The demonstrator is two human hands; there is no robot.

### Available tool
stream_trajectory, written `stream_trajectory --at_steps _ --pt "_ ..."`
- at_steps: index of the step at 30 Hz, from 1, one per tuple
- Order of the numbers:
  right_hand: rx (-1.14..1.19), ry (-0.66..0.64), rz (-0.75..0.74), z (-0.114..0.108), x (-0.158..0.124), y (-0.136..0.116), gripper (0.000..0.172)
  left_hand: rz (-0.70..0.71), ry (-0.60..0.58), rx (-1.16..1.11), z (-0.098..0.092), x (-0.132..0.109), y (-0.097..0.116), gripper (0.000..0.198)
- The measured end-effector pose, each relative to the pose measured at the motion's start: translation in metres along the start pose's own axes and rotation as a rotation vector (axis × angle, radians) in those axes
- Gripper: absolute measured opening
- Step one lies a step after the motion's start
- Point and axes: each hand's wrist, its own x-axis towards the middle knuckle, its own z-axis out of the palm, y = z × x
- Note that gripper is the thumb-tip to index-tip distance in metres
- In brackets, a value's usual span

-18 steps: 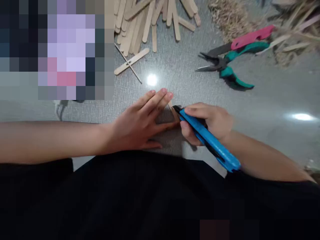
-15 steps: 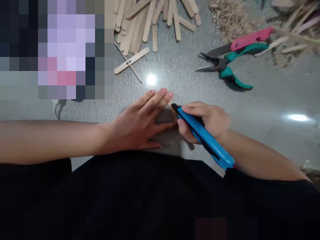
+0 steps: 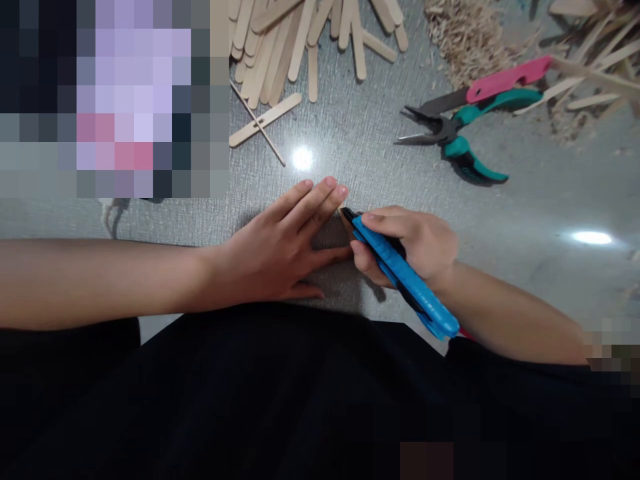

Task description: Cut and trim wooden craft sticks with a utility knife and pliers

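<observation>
My left hand (image 3: 293, 240) lies flat on the table with its fingers spread. Its fingertips press beside and on a thin wooden craft stick (image 3: 346, 225), most of which is hidden by my hands. Closed around a blue utility knife (image 3: 407, 277) is my right hand (image 3: 423, 243), thumb on top near the black tip. That tip points up and left, at the stick's upper end, close to my left fingertips. Whether a blade touches the wood cannot be seen.
Several craft sticks (image 3: 277, 60) lie piled at the top. A slotted stick (image 3: 285, 113) has a thin rod (image 3: 263, 130) across it. Pliers (image 3: 450, 130) with green handles lie beside a pink-handled knife (image 3: 510, 79). Wood shavings (image 3: 465, 53) and splinters are at the upper right.
The utility knife's rear end has swung slightly left and my right hand has shifted a little left. My left hand stays in place.
</observation>
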Motion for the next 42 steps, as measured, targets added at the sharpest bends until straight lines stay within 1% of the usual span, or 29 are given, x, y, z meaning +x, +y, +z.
stream_trajectory --at_steps 3,6,8,13,16,20,23,26,28,30,33,37,40,42 --pt "-0.032 0.015 -0.038 0.001 0.000 0.000 0.022 -0.004 -0.026 0.004 -0.002 0.001 0.000 0.101" --pt "-0.086 0.038 -0.109 0.000 0.001 0.001 0.021 -0.002 -0.047 0.011 -0.004 0.001 0.000 0.100" --pt "-0.142 0.031 -0.159 -0.001 0.001 0.002 0.020 0.002 -0.043 0.013 -0.004 0.000 0.000 0.099" --pt "-0.225 -0.015 -0.278 -0.002 0.001 0.000 0.006 0.005 -0.019 0.030 -0.003 -0.001 0.000 0.097" --pt "-0.229 -0.025 -0.271 -0.001 0.001 -0.003 0.008 0.006 -0.023 0.052 -0.003 -0.001 0.001 0.098" --pt "-0.218 -0.080 -0.236 -0.002 0.000 -0.004 0.012 0.004 -0.046 0.081 -0.005 0.000 0.002 0.099" --pt "-0.161 -0.067 -0.204 -0.005 0.000 -0.003 0.012 -0.003 -0.062 0.099 -0.009 0.001 0.004 0.099" --pt "-0.118 -0.063 -0.185 -0.006 0.000 -0.003 0.018 0.001 -0.062 0.108 -0.013 0.002 0.004 0.103" --pt "-0.097 -0.084 -0.188 -0.007 0.000 -0.003 0.020 0.004 -0.066 0.108 -0.015 0.003 0.004 0.102" --pt "-0.086 -0.078 -0.190 -0.007 0.000 -0.003 0.021 -0.002 -0.074 0.103 -0.016 0.004 0.005 0.099" --pt "-0.097 -0.061 -0.206 -0.007 -0.001 -0.003 0.021 -0.012 -0.074 0.078 -0.015 0.003 0.005 0.097" --pt "-0.119 -0.093 -0.222 -0.008 -0.002 -0.005 0.019 -0.023 -0.100 0.050 -0.013 0.003 0.006 0.092" --pt "-0.117 -0.075 -0.207 -0.009 -0.003 -0.007 0.020 -0.026 -0.091 0.040 -0.014 0.003 0.006 0.092" --pt "-0.105 -0.078 -0.198 -0.009 -0.004 -0.008 0.023 -0.024 -0.086 0.038 -0.014 0.003 0.006 0.093"
